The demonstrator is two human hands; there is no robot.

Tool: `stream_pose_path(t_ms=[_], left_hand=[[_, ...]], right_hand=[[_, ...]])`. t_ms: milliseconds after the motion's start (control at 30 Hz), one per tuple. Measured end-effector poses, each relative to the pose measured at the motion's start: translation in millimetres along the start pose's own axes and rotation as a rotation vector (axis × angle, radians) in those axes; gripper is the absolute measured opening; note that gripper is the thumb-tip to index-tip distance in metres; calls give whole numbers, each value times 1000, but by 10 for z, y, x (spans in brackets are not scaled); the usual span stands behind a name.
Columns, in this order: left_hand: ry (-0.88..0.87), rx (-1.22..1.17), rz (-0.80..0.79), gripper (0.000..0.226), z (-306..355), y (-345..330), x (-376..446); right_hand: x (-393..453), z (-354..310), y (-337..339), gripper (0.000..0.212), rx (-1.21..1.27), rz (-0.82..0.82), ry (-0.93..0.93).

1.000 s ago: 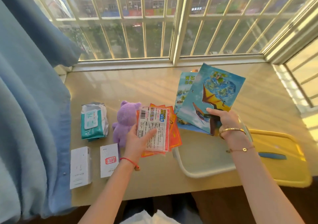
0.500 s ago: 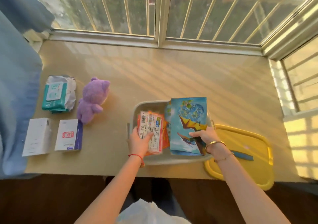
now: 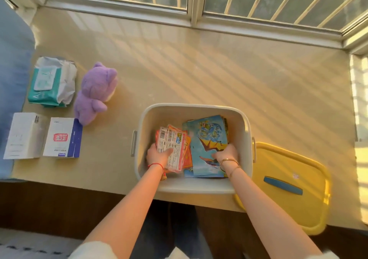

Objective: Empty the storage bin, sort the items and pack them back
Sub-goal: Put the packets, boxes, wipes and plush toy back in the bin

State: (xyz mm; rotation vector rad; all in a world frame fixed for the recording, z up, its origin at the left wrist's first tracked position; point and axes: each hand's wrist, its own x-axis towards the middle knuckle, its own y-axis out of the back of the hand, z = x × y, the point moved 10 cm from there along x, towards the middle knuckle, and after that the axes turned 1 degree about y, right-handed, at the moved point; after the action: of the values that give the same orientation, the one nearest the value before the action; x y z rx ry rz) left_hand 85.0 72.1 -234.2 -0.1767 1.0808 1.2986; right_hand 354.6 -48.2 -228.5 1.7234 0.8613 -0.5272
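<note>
Wipes pack [image 3: 52, 81] at 9 o'clock on table [image 3: 199, 69], with purple plush toy [image 3: 95, 93] just beside it on the 3 o'clock side. Two white boxes [image 3: 42, 137] nearer the front edge, side by side. All four still outside the bin; packing judged roughly half done.

Storage bin [image 3: 192, 186] at centre front of table, open, lid off. Left hand [image 3: 158, 156] inside, fingers pinching orange packet stack [image 3: 174, 149] with thumb across the top face. Stack tilted, lower edge near the floor of the bin at its 8 o'clock corner. Right hand [image 3: 226, 155] inside too, fingers curled over the near edge of blue booklets [image 3: 208, 145], which lie almost flat on the 3 o'clock half. Packets overlapping the booklets' left edge slightly.

Recommended: lower both stacks flat before letting go; square each against its own side wall; separate the overlap so neither stack fans out. Release thumbs last. Keep flat items at the bottom, leaving height for boxes, wipes and plush.

Yellow lid [image 3: 288, 183] at 4 o'clock, partly overhanging the table edge; risk of tipping if knocked.
</note>
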Motion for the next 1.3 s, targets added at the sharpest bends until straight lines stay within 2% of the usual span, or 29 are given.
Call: stream_pose_path(t_ms=[200,333,433,567,633,733,900,1067,1167,1300], left_hand=[[-42,137,15,45,-27,19,32],[-166,270,-20,60,138,99,-192],[-352,334,0,65,399,276,-441],[-577,332,42,39,806,688,-835],[-637,315,98,28,925,1016,-928],[-651,290,182,25,913,1574,-827],[-579,259,297,24,662,2662,-373],[-456,306,348,28,266,3709,234],[-448,345,320,30,155,4048,533],[-452,366,231,33,73,4154,846]], right_hand=[[-90,-178,83,66,-232,152,147],[-353,-343,206,80,-239,270,388],[-689,-597,339,59,-241,362,611],[-1120,-993,377,38,-150,315,795],[-1309,-1194,337,33,-129,290,845],[-1591,-1517,206,29,-111,283,908],[-2076,-2079,-402,26,-126,230,982],[-2485,-2562,-1427,27,-108,139,995],[-2583,-2787,-2105,31,-121,68,932],[-2557,-2962,-2864,42,-135,-13,781]])
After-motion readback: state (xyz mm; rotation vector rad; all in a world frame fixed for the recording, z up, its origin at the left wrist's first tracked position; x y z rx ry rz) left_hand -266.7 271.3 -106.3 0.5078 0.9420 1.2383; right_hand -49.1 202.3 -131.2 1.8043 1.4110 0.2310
